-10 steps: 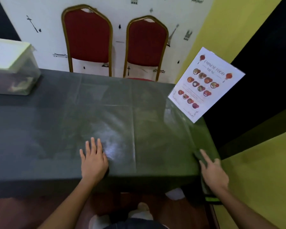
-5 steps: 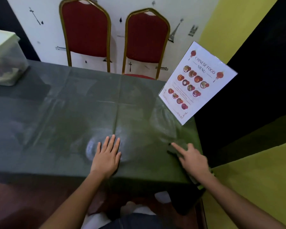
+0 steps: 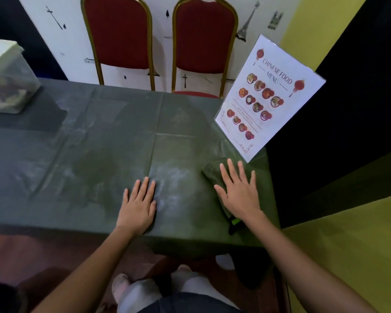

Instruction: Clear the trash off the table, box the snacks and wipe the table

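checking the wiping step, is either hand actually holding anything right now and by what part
Nothing is gripped. The right hand lies flat with straight fingers on top of the dark green cloth, pressing it to the table. The left hand rests flat on the bare tablecloth.

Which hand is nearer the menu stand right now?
Right. The right hand lies flat on a dark green cloth just below the menu stand; the left hand rests flat on the table, farther left.

The right hand (image 3: pixel 239 193) hides most of the dark cloth (image 3: pixel 212 172); the left edge crops the blurred box (image 3: pixel 7 82).
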